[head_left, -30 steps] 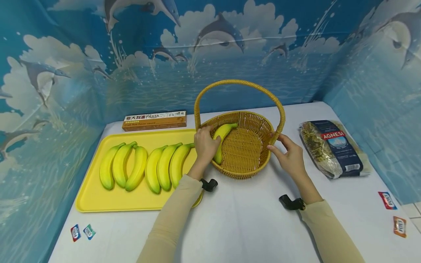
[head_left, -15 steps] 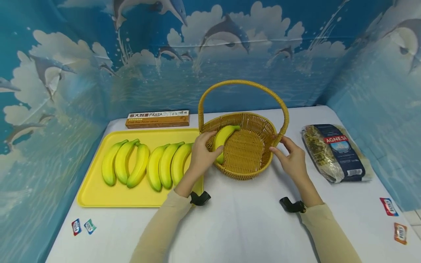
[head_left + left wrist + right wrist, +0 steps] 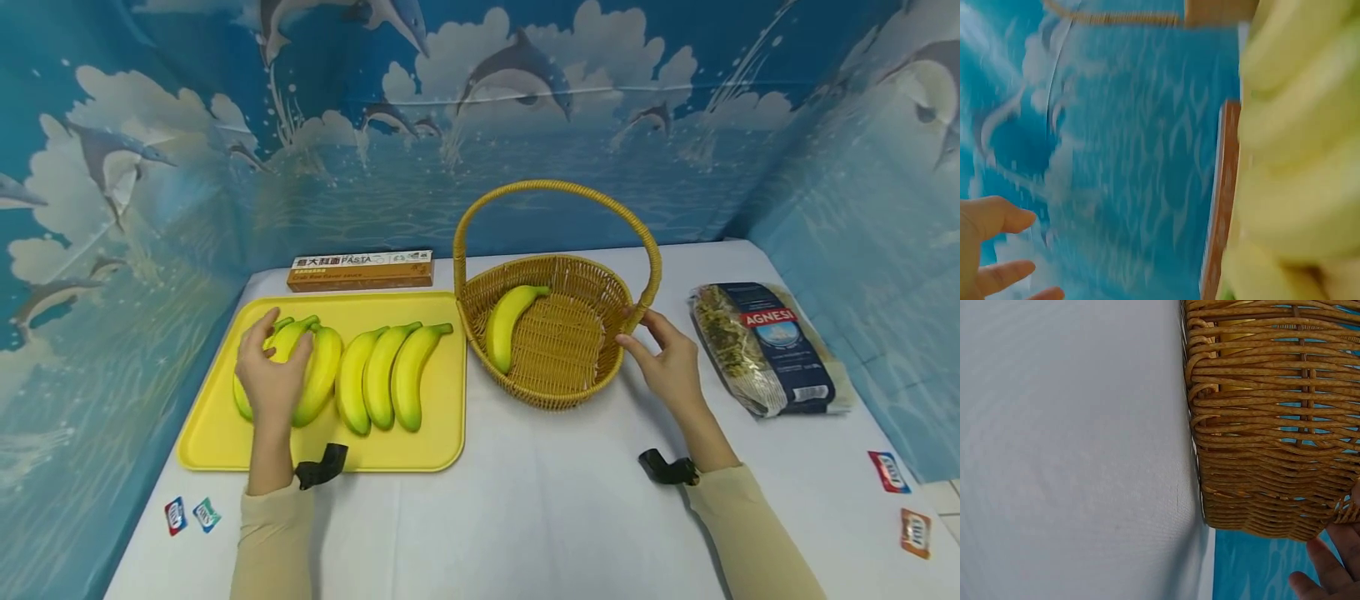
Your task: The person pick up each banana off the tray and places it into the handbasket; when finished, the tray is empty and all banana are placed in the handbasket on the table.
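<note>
Bright, even light with soft shadows; head view bends toward three and nine o'clock; left wrist view blurred.

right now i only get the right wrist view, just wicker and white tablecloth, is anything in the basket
Observer: Yes, one banana lies inside the wicker basket, against its left wall.
Operator: where's the left hand
Observer: The left hand rests on the leftmost bananas of a row on the yellow tray.
Operator: and the right hand, gripping the basket?
Observer: The right hand sits at the basket's right rim, by the handle's base, fingers relaxed; contact is hard to tell.
</note>
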Motion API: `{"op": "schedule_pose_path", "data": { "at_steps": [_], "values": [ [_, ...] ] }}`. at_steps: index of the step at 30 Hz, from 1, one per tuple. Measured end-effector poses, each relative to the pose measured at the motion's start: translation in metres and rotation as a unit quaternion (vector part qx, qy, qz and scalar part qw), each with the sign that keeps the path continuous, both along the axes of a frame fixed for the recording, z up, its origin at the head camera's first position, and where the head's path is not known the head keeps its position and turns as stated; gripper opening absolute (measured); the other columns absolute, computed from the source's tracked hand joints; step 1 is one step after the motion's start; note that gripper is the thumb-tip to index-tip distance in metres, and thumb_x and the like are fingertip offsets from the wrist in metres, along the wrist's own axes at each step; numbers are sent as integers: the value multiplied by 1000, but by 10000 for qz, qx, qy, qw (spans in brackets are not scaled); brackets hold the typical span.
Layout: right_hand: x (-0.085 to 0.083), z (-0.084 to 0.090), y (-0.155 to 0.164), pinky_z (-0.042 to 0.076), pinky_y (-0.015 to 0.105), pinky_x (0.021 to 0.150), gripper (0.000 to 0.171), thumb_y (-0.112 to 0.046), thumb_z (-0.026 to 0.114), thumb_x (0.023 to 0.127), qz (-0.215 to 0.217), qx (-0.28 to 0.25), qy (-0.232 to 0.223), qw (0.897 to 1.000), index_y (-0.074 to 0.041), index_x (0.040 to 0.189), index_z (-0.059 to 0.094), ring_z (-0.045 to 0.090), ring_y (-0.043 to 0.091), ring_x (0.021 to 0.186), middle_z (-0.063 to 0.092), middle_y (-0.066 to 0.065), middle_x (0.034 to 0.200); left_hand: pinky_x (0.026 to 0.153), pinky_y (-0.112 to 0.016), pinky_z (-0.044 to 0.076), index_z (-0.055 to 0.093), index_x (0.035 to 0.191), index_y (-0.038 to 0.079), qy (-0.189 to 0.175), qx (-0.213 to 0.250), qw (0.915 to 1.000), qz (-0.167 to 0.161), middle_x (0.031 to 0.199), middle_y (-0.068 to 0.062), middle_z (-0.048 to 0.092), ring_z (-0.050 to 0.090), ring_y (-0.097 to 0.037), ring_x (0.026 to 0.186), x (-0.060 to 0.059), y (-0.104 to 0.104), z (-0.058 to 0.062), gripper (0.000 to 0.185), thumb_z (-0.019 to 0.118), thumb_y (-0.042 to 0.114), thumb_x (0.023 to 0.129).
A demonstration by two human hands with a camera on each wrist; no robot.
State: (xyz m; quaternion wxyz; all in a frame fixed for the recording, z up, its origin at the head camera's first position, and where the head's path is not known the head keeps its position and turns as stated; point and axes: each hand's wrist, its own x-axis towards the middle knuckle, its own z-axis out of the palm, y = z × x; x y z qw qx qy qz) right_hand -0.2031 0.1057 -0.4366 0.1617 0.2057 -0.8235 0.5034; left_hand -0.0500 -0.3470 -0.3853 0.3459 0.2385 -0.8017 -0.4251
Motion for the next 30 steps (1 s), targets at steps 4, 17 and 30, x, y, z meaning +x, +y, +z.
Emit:
{"op": "schedule_pose_path", "data": {
  "at_steps": [4, 17, 30],
  "values": [
    [8, 13, -4, 35, 11, 106, 38, 5, 69, 85, 119, -155, 89, 9998, 10, 123, 61, 47, -17, 115, 63, 30, 120, 101, -48, 37, 53, 141, 12, -251, 187, 9979, 566, 141, -13, 49, 43, -24, 122, 12, -33, -4, 53, 67, 21, 91],
    [13, 19, -5, 35, 7, 103, 39, 7, 69, 84, 120, -91, 6, 9999, 12, 122, 61, 46, -20, 112, 64, 29, 120, 114, -51, 26, 41, 150, 13, -1184, 909, 9826, 1105, 155, -12, 31, 31, -34, 139, 26, -81, -36, 57, 58, 24, 96],
    [13, 19, -5, 34, 7, 103, 40, 5, 69, 85, 71, -60, -118, 9999, 11, 123, 60, 43, -23, 113, 63, 29, 122, 118, -52, 20, 36, 150, 2, -1736, 836, 9776, 851, 152, -27, 32, 26, -44, 142, 25, -103, -79, 55, 50, 16, 99]
  ]
}}
